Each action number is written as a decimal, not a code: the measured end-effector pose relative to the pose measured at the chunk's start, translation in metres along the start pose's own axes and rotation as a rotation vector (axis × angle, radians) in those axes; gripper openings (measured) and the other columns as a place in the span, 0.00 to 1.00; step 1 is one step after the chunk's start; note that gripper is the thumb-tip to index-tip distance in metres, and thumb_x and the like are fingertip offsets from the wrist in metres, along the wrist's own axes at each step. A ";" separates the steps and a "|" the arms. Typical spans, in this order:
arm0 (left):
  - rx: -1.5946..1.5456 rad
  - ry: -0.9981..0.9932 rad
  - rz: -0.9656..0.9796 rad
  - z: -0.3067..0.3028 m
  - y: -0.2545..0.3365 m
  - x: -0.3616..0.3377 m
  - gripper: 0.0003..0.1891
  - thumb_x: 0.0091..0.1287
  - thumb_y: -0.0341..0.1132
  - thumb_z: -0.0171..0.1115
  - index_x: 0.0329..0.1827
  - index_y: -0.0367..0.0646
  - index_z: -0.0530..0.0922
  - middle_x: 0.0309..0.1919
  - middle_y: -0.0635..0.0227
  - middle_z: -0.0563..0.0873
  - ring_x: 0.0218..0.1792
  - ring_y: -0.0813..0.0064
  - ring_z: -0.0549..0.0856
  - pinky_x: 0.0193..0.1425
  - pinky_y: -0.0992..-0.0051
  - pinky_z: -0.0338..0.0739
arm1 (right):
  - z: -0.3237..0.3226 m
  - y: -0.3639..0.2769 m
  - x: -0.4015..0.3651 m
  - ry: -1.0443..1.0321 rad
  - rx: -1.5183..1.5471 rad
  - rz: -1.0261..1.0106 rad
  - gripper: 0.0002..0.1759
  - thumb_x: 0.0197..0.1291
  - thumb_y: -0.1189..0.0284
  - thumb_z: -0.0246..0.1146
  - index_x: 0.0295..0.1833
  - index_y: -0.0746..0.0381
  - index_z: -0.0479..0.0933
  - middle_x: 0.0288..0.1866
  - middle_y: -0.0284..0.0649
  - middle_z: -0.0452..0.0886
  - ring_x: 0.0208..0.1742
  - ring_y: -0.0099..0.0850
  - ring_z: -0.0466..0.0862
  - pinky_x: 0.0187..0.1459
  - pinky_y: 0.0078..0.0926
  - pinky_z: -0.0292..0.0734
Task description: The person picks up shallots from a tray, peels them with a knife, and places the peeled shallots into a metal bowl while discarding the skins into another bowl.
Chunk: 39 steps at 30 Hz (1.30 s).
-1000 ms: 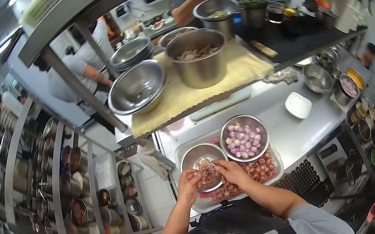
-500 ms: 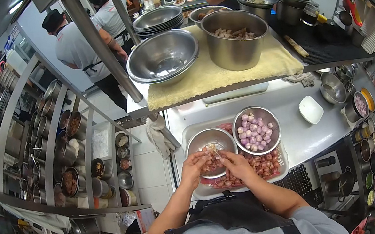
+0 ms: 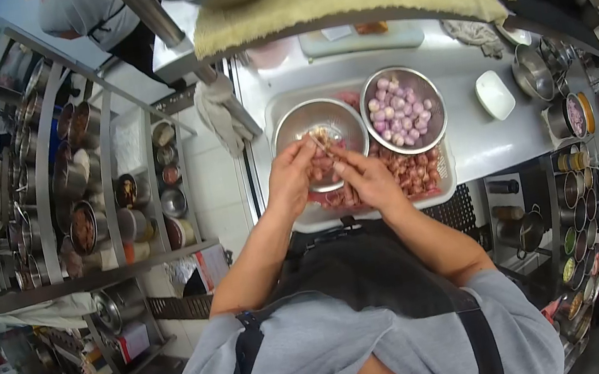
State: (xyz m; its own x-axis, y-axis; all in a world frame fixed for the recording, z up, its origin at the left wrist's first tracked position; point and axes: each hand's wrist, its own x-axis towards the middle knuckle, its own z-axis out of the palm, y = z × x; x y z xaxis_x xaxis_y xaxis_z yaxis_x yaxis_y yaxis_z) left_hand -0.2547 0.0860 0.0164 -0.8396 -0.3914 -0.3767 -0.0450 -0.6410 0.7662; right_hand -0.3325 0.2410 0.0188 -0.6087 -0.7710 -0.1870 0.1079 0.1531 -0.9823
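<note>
My left hand [image 3: 291, 179] and my right hand [image 3: 368, 174] meet over the near part of a steel bowl [image 3: 282, 125]. The left fingers are pinched round a small shallot, largely hidden by them. My right hand is closed on what looks like a small knife; its thin blade barely shows between the fingertips. Pale peelings [image 3: 326, 136] lie in the bowl. Just to the right, another steel bowl [image 3: 445, 111] holds many peeled purple shallots [image 3: 399, 112]. Unpeeled reddish shallots [image 3: 416, 172] lie below it in a pale plastic tray [image 3: 447, 187].
A white dish [image 3: 495, 95] sits on the steel counter [image 3: 466, 153] to the right, with steel bowls [image 3: 532, 72] beyond. A cutting board [image 3: 339, 43] lies under the raised shelf with a yellow cloth [image 3: 273, 20]. A rack [image 3: 105, 171] of pots stands left; a person [image 3: 85, 17] stands behind.
My view has tilted downward, so the counter sits higher in the picture and less of the upper shelf shows. Both hands stay together at the left bowl, still closed.
</note>
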 end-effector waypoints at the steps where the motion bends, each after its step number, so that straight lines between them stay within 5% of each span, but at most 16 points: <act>1: -0.049 -0.037 0.001 0.002 0.004 -0.004 0.14 0.71 0.30 0.56 0.57 0.34 0.75 0.41 0.66 0.85 0.37 0.78 0.85 0.32 0.82 0.74 | -0.001 -0.007 0.000 -0.011 0.050 0.041 0.24 0.71 0.68 0.55 0.70 0.61 0.68 0.33 0.33 0.79 0.20 0.18 0.76 0.22 0.15 0.71; 8: 0.035 -0.099 0.092 0.001 0.006 -0.016 0.18 0.70 0.26 0.57 0.61 0.33 0.72 0.48 0.62 0.84 0.45 0.75 0.84 0.39 0.80 0.75 | -0.002 -0.010 0.002 -0.020 0.192 0.062 0.22 0.71 0.66 0.56 0.68 0.60 0.71 0.30 0.32 0.81 0.18 0.16 0.75 0.20 0.16 0.70; 11: 0.061 -0.058 0.093 0.001 0.005 -0.017 0.17 0.70 0.26 0.57 0.61 0.34 0.72 0.47 0.63 0.84 0.41 0.78 0.83 0.39 0.80 0.74 | -0.004 -0.012 -0.001 -0.056 -0.008 0.035 0.23 0.69 0.67 0.58 0.67 0.59 0.72 0.34 0.37 0.84 0.21 0.19 0.77 0.26 0.20 0.74; 16: 0.106 -0.070 0.171 0.001 0.003 -0.020 0.17 0.71 0.27 0.56 0.62 0.34 0.72 0.47 0.66 0.83 0.35 0.83 0.78 0.40 0.81 0.73 | -0.004 -0.022 -0.009 -0.012 -0.262 -0.152 0.25 0.66 0.67 0.60 0.67 0.61 0.71 0.49 0.53 0.84 0.40 0.35 0.86 0.46 0.31 0.78; 23: 0.210 -0.059 0.280 0.010 0.006 -0.030 0.17 0.71 0.27 0.56 0.61 0.33 0.72 0.47 0.66 0.83 0.39 0.82 0.79 0.42 0.80 0.73 | 0.000 -0.026 -0.010 0.037 -0.354 -0.274 0.24 0.66 0.67 0.60 0.65 0.64 0.72 0.56 0.54 0.81 0.48 0.40 0.85 0.50 0.33 0.77; 25: 0.255 -0.062 0.313 0.011 0.006 -0.033 0.18 0.71 0.25 0.55 0.63 0.32 0.70 0.47 0.66 0.82 0.42 0.82 0.80 0.43 0.82 0.74 | 0.003 -0.027 -0.009 0.011 -0.216 -0.148 0.24 0.66 0.67 0.60 0.64 0.66 0.72 0.55 0.54 0.81 0.48 0.40 0.85 0.51 0.33 0.77; 35: 0.308 -0.036 0.359 0.013 -0.002 -0.035 0.19 0.70 0.25 0.58 0.62 0.33 0.70 0.50 0.65 0.82 0.52 0.77 0.80 0.56 0.76 0.75 | 0.002 -0.030 -0.002 -0.023 -0.072 -0.083 0.21 0.66 0.68 0.60 0.62 0.65 0.71 0.37 0.39 0.81 0.40 0.26 0.83 0.40 0.24 0.77; 39: 0.318 -0.071 0.370 0.012 -0.009 -0.030 0.17 0.70 0.24 0.56 0.61 0.32 0.71 0.50 0.64 0.82 0.52 0.76 0.81 0.57 0.76 0.76 | -0.001 -0.037 0.005 -0.062 0.027 -0.003 0.17 0.69 0.68 0.58 0.59 0.64 0.70 0.34 0.37 0.79 0.25 0.20 0.77 0.26 0.18 0.71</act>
State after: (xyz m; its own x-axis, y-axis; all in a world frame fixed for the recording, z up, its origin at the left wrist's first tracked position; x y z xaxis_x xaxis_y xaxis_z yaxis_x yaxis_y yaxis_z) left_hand -0.2358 0.1115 0.0266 -0.8647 -0.5019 -0.0214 0.1095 -0.2299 0.9670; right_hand -0.3401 0.2317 0.0542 -0.5589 -0.8087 -0.1833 0.1276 0.1346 -0.9827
